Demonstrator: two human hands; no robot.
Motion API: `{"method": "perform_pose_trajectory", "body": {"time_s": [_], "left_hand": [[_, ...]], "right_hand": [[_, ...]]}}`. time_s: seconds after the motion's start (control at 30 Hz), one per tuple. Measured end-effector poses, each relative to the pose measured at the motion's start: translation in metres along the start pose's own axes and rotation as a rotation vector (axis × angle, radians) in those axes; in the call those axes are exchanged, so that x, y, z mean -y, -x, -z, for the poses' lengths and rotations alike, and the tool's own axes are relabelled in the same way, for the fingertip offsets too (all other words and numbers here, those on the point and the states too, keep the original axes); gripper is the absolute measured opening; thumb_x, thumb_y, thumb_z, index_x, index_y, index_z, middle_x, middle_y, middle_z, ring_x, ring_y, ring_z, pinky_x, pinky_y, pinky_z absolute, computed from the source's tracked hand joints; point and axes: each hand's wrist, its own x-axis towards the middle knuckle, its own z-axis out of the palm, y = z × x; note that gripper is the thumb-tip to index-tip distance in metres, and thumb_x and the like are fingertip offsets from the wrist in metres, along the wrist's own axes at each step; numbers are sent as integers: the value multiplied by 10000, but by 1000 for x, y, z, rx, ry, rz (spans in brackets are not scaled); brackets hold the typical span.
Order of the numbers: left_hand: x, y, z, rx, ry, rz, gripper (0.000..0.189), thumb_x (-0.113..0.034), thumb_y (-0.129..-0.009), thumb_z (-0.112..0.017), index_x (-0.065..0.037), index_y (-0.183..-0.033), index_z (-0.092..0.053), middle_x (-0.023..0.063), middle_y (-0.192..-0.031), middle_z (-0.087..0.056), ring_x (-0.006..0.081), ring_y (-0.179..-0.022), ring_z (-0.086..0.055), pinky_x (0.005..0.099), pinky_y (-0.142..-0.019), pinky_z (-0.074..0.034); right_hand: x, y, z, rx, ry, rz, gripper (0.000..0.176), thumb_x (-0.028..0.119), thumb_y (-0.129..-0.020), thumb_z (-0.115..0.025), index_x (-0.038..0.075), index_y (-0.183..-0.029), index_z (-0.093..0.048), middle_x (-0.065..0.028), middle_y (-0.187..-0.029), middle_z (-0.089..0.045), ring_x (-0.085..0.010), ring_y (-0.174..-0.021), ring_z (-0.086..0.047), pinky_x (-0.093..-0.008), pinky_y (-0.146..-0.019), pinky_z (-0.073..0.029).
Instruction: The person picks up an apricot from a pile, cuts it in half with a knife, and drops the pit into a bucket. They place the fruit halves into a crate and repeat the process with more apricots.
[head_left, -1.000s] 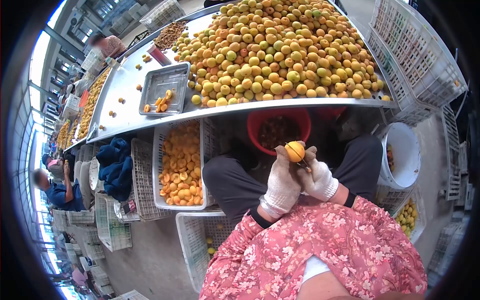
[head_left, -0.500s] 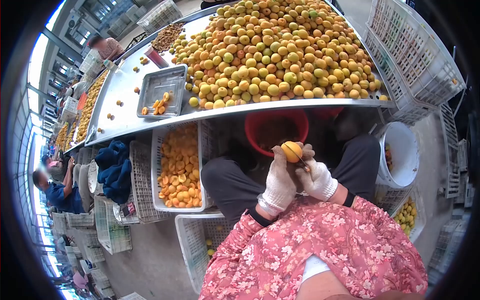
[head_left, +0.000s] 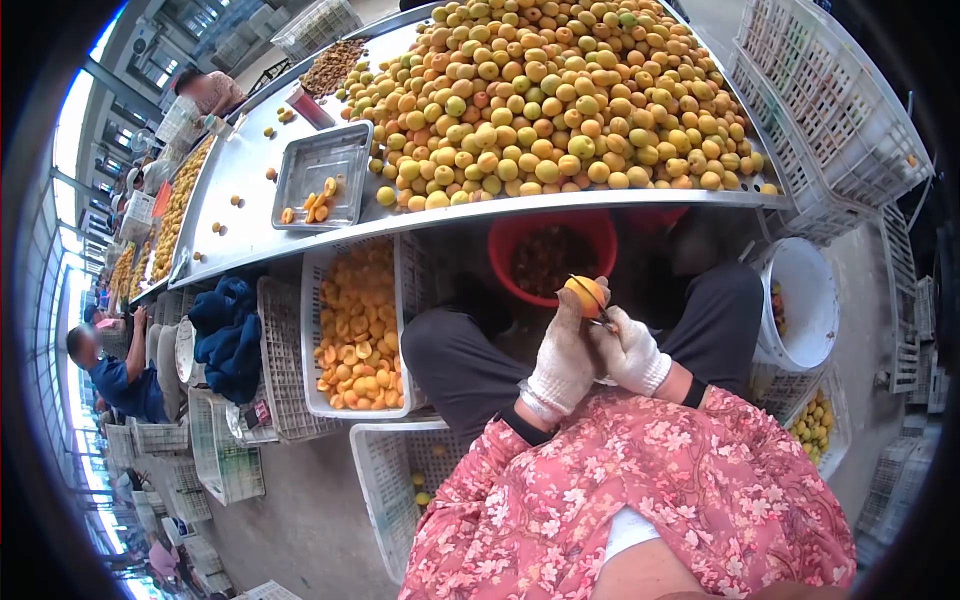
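Count: two gloved hands, one apricot, one knife. Around them are one red bucket, one white bucket, one steel tray, one crate of halved fruit and one large heap of whole apricots.

- The left hand (head_left: 562,362) has its fingers curled round the apricot (head_left: 585,294) and grips it from below and behind.
- The right hand (head_left: 630,352) is closed on the handle of the knife (head_left: 598,310), with the blade laid against the fruit.
- The apricot sits just right of centre, over the person's lap, with the red bucket (head_left: 498,255) directly behind it at 12 o'clock.
- From the hands, the crate of halves (head_left: 310,320) is at 9 o'clock and the white bucket (head_left: 810,290) at 3 o'clock.
- The heap of apricots (head_left: 560,100) lies at 12 o'clock on the steel table (head_left: 240,225). The tray (head_left: 330,160) is at 10 o'clock and holds a few pieces.

Change since half a second ago: the hands and fruit sit slightly higher against the bucket. The left fingers cover more of the apricot.

Axis: the apricot is near round and I cannot tell which way it points. The knife's long axis runs from 11 to 5 o'clock, with the tip at the 11 end.
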Motion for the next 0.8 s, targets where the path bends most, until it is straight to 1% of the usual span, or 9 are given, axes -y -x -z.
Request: {"method": "perform_pose_trajectory", "body": {"time_s": [0.07, 0.27, 0.33, 0.37, 0.43, 0.47, 0.53, 0.77, 0.8], "left_hand": [[-4, 0, -3, -17, 7, 20, 654, -584, -958, -539, -7, -1264, -570, 72, -1141, -625, 173, -997, -586, 312, -920, -470], [-13, -2, 10, 123, 18, 22, 547, -453, -968, -617, -51, -1328, -526, 78, -1200, -607, 177, -1106, -579, 306, -1009, -457], [-17, -1, 13, 82, -161, -43, 476, -331, -994, -622, -84, -1374, -480, 128, -1275, -583, 214, -1167, -560, 379, -1043, -449], [-18, -1, 14, 80, -158, -50, 476, -331, -994, -622, -84, -1374, -480, 128, -1275, -583, 214, -1167, -560, 379, -1043, -449], [-18, 0, 16, 94, -411, -155, 430, -137, -996, -613, -77, -1391, -455, 128, -1271, -584, 197, -1147, -574, 339, -1023, -469], [-17, 1, 18, 87, -410, -158, 430, -137, -996, -613, -77, -1391, -455, 128, -1271, -584, 197, -1147, -574, 339, -1023, -469], [-15, 3, 20, 22, -506, -226, 441, -49, -980, -592, -65, -1396, -448, 123, -1246, -600, 181, -1119, -594, 307, -998, -487], [-14, 5, 18, -58, -436, -176, 377, -40, -977, -566, -17, -1340, -469, 126, -1177, -629, 197, -1058, -632, 327, -965, -514], [-15, 7, 17, -89, -386, -148, 358, -50, -978, -566, -4, -1321, -475, 140, -1169, -628, 215, -1063, -637, 337, -965, -517]], "right_hand": [[4, -3, 3, 12, -69, -40, 293, 172, -965, -598, -8, -1193, -562, -206, -833, -682, -400, -787, -691, -411, -665, -539], [20, -21, 34, 215, 194, -76, 402, 264, -966, -612, -10, -1250, -538, -210, -843, -680, -388, -794, -686, -410, -668, -530], [30, -27, 40, 293, 216, -158, 340, 167, -948, -592, -7, -1237, -545, -190, -851, -685, -349, -799, -698, -365, -710, -531], [29, -27, 40, 273, 274, -108, 342, 187, -945, -607, 4, -1229, -551, -195, -831, -681, -369, -786, -692, -384, -686, -535], [24, -30, 40, 316, 364, -95, 354, 191, -943, -611, 8, -1239, -548, -198, -831, -680, -380, -782, -688, -394, -677, -537], [21, -30, 38, 352, 452, -86, 366, 196, -941, -615, 12, -1250, -545, -201, -831, -680, -391, -778, -684, -404, -668, -539], [16, -28, 34, 333, 424, -50, 372, 195, -940, -617, 13, -1256, -545, -202, -840, -680, -398, -772, -679, -409, -664, -542], [5, -11, 15, 180, 202, 11, 319, 245, -970, -594, 22, -1195, -558, -199, -858, -692, -371, -783, -696, -406, -665, -550], [8, -9, 14, 246, 97, -130, 301, 227, -971, -592, 7, -1175, -570, -214, -912, -693, -371, -824, -701, -396, -696, -545]]}}
